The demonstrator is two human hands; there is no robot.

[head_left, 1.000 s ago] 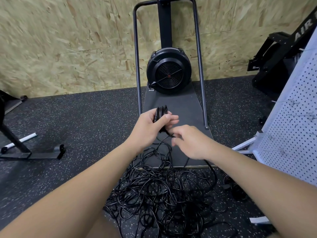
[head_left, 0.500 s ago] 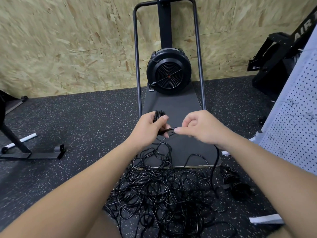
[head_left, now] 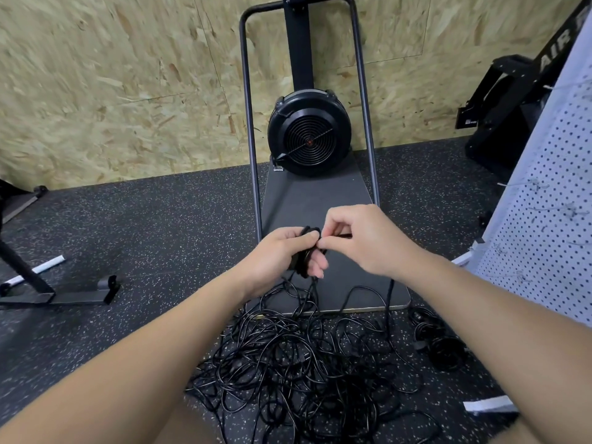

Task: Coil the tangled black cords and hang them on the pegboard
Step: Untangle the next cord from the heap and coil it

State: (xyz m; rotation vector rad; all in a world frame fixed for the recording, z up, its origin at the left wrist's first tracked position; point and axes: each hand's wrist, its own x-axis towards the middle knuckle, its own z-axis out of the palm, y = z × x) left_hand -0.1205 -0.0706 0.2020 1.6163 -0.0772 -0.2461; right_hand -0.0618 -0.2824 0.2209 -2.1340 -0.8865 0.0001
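My left hand (head_left: pixel 282 256) grips a small coil of black cord (head_left: pixel 308 233), its loops sticking up above my fingers. Right beside it, my right hand (head_left: pixel 358 238) pinches a strand of the same cord at the top of the coil. From the coil the cord hangs down into a big tangled pile of black cords (head_left: pixel 298 363) on the floor in front of me. A white pegboard (head_left: pixel 551 200) with small metal hooks stands at the right edge.
A fan machine (head_left: pixel 309 136) with a dark base plate (head_left: pixel 314 197) and tube frame stands straight ahead against the chipboard wall. Two small cord bundles (head_left: pixel 439 344) lie at the right. A black stand foot (head_left: pixel 64 294) sits left; black equipment (head_left: pixel 499 110) far right.
My right hand rose from below the coil, swung out to the right with a strand, then came back to the top of the coil. My left hand stayed in place.
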